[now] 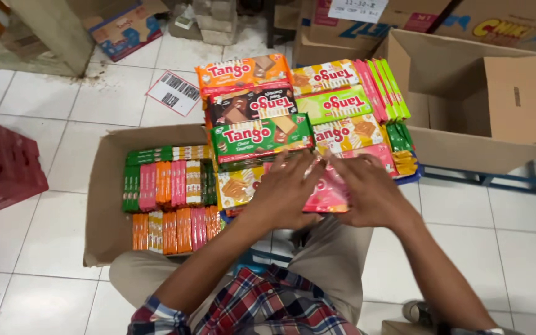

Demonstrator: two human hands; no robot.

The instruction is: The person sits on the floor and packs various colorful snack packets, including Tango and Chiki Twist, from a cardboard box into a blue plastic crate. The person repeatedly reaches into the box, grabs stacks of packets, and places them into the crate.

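Both hands worked together over a pink wafer pack (327,193) lying flat at the near edge of the stacked wafer packs (262,138). The left hand (288,189) pressed down on its left part with spread fingers; the right hand (370,189) covered and gripped its right end, apparently to steady and square it. Left of the hands, an open carton (103,205) held slim packs on edge in tight colour rows, likely to save space. Beyond the right hand stood an empty cardboard box (485,105) on the tiled floor (44,236).
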